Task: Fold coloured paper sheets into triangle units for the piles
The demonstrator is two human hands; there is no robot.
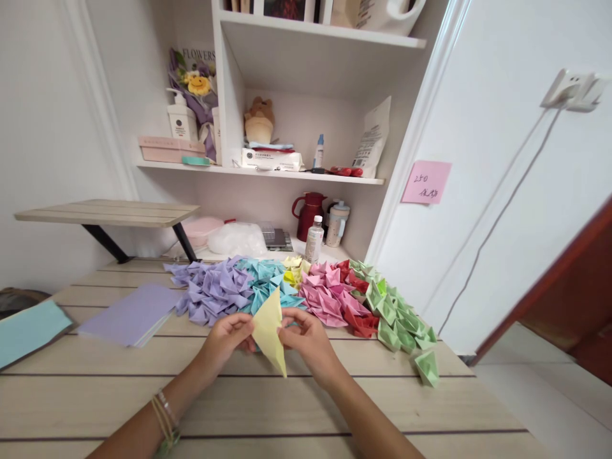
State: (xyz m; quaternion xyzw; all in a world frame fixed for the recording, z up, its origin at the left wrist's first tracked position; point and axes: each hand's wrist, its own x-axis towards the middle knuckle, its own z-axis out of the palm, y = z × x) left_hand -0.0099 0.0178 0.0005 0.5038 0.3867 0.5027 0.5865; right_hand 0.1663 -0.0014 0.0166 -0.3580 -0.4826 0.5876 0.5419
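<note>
A folded sheet of yellow paper [268,331] is held up above the table, its pointed ends at top and bottom. My left hand [230,336] pinches its left side between thumb and fingers. On the right edge, my right hand [305,335] grips it with the thumb in front; some fingers are hidden behind the paper. Just beyond my hands lie heaps of folded paper boats: purple [215,290], blue [268,280], yellow [295,271], pink [327,293], red [361,323] and green [394,315].
Purple sheets [131,312] and a light-blue stack [31,331] lie to the left. A small raised stand [105,211] is behind them. At the back stand a clear bottle [313,241] and a red jug [310,217]. One green boat [427,368] sits near the table's right edge.
</note>
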